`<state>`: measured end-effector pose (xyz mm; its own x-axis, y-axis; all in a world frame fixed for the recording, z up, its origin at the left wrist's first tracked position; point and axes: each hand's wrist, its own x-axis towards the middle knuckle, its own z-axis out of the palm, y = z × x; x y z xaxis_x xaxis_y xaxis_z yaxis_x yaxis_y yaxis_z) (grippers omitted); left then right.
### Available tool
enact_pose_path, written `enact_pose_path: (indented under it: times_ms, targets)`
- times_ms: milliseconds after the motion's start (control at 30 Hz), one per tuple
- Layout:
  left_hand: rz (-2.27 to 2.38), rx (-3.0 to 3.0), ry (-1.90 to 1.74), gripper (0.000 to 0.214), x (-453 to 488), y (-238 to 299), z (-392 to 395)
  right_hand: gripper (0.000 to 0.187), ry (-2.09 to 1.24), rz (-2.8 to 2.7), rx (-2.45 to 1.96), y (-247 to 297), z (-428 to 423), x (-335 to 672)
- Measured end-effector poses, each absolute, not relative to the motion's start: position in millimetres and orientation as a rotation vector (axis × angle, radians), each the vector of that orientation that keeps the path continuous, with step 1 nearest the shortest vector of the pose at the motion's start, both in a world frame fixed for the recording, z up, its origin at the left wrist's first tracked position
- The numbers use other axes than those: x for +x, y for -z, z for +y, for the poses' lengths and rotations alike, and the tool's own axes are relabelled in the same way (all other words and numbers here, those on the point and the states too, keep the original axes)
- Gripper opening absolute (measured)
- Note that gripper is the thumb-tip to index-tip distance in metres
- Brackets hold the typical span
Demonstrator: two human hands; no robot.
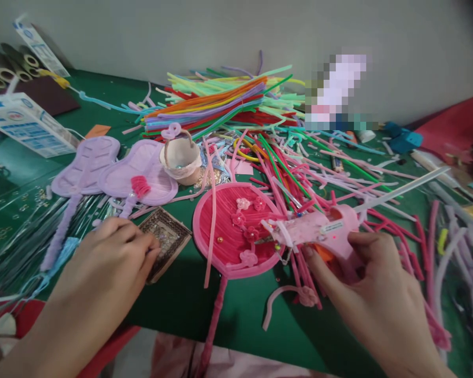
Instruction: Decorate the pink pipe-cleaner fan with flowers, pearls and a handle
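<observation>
Currently, glue gun [333, 231] is gripped by right hand [378, 289]; left hand [112, 257] is curled at bead box [168, 239], hold unclear; nozzle [265, 239] best steadied above fan [232, 252].

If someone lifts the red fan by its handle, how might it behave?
The red fan would probably feel light, being thin and flat. Its slender handle might flex. The pink strip lying across its face could slide off.

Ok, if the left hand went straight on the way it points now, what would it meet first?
Most likely the small brown tray: the left hand overlaps its left edge in this view, though depth is unclear, so I can't confirm contact. The red fan lies beyond.
</observation>
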<state>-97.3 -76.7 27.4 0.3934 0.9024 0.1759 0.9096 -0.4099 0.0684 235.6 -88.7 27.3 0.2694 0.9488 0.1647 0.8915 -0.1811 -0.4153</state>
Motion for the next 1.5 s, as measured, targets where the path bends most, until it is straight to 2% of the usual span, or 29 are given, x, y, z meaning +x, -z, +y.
enact_pose_path:
  times_ms: [100, 200, 433, 600, 800, 1000, 1300, 1500]
  targets:
    - [-1.675, -2.486, 0.006, 0.029, -90.1, -29.7, -76.0, 0.052, -0.206, -1.655, -2.131, -28.2, -88.0, 234.6]
    - [-1.675, -2.439, -0.077, 0.028, -89.6, -27.9, -72.3, 0.051, -0.231, -1.655, -2.124, -28.3, -87.6, 233.9]
    - [-1.913, -2.522, 0.148, 0.020, -104.1, -22.2, -67.9, 0.052, -0.229, -1.651, -2.130, -22.9, -89.5, 234.2]
    - [-2.299, -2.463, 0.242, 0.029, -111.5, -28.1, -70.2, 0.053, -0.230, -1.637, -2.150, -22.3, -89.7, 235.2]
    - [-1.915, -2.548, 0.384, 0.032, -115.4, -23.5, -74.0, 0.051, -0.231, -1.633, -2.160, -21.8, -89.0, 233.7]
    - [-1.625, -2.643, 0.174, 0.030, -110.6, -24.5, -71.9, 0.050, -0.214, -1.640, -2.148, -21.9, -90.4, 234.1]
    - [-1.781, -2.590, -0.051, 0.033, -103.3, -27.4, -68.8, 0.048, -0.239, -1.602, -2.148, -22.2, -87.5, 231.7]
    - [-1.931, -2.508, -0.063, 0.023, -96.2, -25.0, -61.9, 0.046, -0.216, -1.655, -2.126, -22.0, -91.3, 233.4]
